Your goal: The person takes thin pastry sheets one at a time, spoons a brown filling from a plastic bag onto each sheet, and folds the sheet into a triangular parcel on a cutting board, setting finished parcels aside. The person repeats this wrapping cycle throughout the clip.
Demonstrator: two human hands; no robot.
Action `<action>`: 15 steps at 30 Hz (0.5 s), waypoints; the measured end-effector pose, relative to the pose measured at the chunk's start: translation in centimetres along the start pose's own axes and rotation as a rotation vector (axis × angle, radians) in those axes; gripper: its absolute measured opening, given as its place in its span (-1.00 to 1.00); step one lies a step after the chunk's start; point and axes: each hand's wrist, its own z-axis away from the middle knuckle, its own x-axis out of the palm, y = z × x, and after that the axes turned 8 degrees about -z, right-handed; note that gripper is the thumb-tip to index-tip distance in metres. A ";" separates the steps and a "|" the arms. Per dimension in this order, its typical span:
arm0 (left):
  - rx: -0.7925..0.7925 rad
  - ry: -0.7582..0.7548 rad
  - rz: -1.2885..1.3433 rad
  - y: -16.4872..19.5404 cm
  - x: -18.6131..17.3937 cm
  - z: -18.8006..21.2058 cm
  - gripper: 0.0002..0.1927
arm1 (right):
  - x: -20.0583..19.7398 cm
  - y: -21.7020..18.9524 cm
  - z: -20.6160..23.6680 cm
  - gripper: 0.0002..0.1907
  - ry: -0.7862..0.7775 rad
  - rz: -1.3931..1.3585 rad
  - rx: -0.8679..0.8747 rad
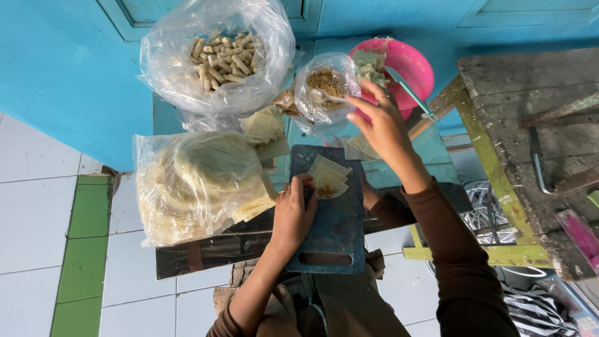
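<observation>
A dark blue cutting board (337,231) lies in front of me with a few pale square wrappers (328,175) stacked at its far end; a small heap of brown filling sits on the top one. My left hand (293,209) rests on the board's left edge, fingertips touching the wrappers. My right hand (380,122) is raised beyond the board and holds a metal spoon (324,95) whose bowl dips into a clear bag of brown filling (324,84).
A big clear bag of rolled pieces (215,56) sits at the back left. A large bag of stacked wrapper sheets (193,184) lies left of the board. A pink bowl (405,65) with a teal utensil stands behind. A worn wooden bench (530,112) is right.
</observation>
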 end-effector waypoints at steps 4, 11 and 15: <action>-0.022 -0.051 0.070 -0.4 -0.9 -0.1 -0.56 | 1.6 -3.5 3.3 -0.60 -0.073 -0.045 0.050; -0.007 -0.095 -0.011 -1.4 -1.0 -0.5 -0.63 | 2.7 -5.0 11.0 -0.77 -0.170 -0.090 0.332; 0.031 -0.082 -0.027 -1.2 -0.7 -1.1 -0.78 | 3.5 -4.1 12.0 -0.77 -0.184 -0.110 0.302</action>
